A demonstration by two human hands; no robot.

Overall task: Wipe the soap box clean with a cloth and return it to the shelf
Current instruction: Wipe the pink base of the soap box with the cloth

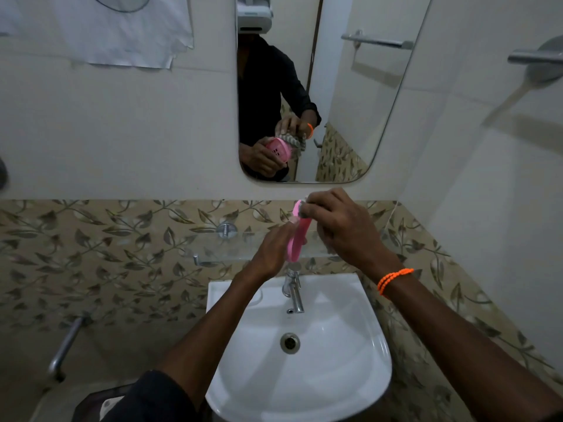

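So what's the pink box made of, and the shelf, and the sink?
The pink soap box looks like smooth moulded plastic, with an even bright colour. The shelf seems to be clear glass, because the leafy tiles show through it. The sink is probably glazed ceramic, white and glossy.

Pink soap box (298,239), orange wristband (393,281), white basin (350,376) (wall tiles (106,254) beige with grey-green leaves).

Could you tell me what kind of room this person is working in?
Most likely a bathroom: a white wash basin with a chrome tap sits below a wall mirror, with a glass shelf and a towel rail nearby.
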